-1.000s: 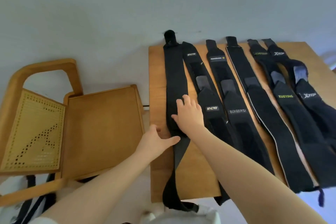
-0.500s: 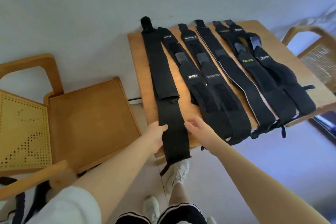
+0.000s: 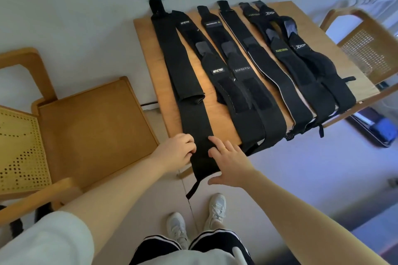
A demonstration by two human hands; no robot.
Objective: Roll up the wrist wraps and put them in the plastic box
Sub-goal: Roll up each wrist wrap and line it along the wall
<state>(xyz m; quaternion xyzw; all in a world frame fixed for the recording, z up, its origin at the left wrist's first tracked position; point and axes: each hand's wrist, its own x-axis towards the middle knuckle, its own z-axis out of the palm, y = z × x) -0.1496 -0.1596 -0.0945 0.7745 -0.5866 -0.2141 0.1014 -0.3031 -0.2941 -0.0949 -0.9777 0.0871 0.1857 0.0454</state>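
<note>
Your left hand (image 3: 175, 153) grips the leftmost black wrap (image 3: 195, 118) at the table's (image 3: 146, 49) near left corner, its end hanging off; your right hand (image 3: 231, 161) lies spread beside it, fingers straight.

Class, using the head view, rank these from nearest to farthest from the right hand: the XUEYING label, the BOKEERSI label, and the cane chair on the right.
From the right hand:
1. BOKEERSI label, mid-table, on the third wrap from the left.
2. XUEYING label, farther back and right.
3. Cane chair, beyond the table's right edge.
</note>
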